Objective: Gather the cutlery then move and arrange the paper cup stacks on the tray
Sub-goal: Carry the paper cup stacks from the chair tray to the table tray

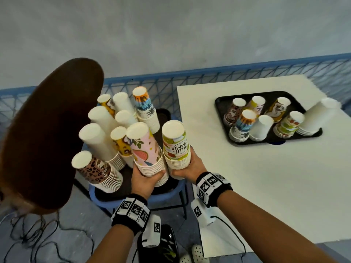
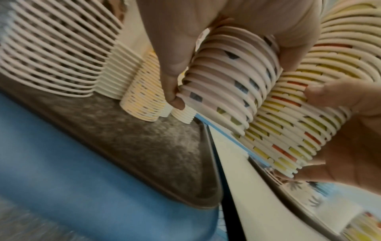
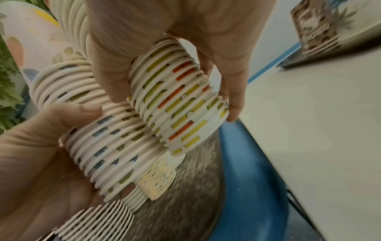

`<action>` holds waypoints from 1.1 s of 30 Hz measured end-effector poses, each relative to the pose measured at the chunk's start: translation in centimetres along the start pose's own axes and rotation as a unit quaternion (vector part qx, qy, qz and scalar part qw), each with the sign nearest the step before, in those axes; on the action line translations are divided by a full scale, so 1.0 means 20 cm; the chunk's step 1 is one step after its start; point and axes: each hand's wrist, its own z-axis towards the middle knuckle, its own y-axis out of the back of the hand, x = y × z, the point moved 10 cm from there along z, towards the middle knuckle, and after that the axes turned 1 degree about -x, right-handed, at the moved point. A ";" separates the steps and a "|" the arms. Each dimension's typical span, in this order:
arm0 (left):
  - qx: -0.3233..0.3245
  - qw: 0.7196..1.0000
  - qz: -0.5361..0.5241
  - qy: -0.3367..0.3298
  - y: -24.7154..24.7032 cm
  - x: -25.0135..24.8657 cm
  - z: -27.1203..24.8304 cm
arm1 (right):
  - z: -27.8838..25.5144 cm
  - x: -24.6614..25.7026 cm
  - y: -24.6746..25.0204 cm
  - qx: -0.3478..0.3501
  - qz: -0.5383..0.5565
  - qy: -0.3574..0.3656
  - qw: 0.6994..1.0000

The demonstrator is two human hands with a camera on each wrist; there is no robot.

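Note:
My left hand (image 1: 146,177) grips the base of a pink watermelon-print cup stack (image 1: 146,149). My right hand (image 1: 187,168) grips a green "Hello Summer" cup stack (image 1: 176,147) beside it. Both upside-down stacks are held side by side, just above the dark tray (image 1: 163,112) on the blue stool (image 1: 171,192), where several more stacks stand. In the left wrist view, thumb and fingers of the left hand (image 2: 230,73) curl round the pink stack (image 2: 237,101). In the right wrist view, the right hand (image 3: 173,94) clasps the green stack (image 3: 185,117). The black tray (image 1: 224,103) on the white table (image 1: 266,177) carries several stacks. No cutlery shows.
A large dark brown oval panel (image 1: 47,133) rises close on the left of the stool. A blue mesh fence (image 1: 209,80) runs behind the stool and table. Cables (image 1: 38,234) lie on the floor at lower left. The table's near half is bare white surface.

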 end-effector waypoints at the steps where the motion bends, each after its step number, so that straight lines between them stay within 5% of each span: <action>1: 0.013 1.000 -0.001 -0.006 -0.03 -0.03 -0.01 | -0.01 0.01 0.03 -0.005 -0.003 -0.002 1.000; 9: 0.117 0.991 -0.003 -0.059 -0.50 -0.21 -0.07 | -0.15 0.05 0.53 -0.096 -0.004 0.018 0.995; 16: 0.166 0.986 -0.004 -0.018 -0.94 -0.19 -0.18 | -0.24 -0.06 0.97 -0.147 0.029 0.003 0.989; 27: 0.126 0.992 -0.009 -0.014 -1.69 -0.20 -0.35 | -0.22 -0.29 1.83 -0.152 0.009 -0.001 0.988; 33: 0.066 0.997 -0.027 0.009 -1.85 -0.18 -0.41 | -0.15 -0.29 2.25 -0.193 0.022 0.017 0.981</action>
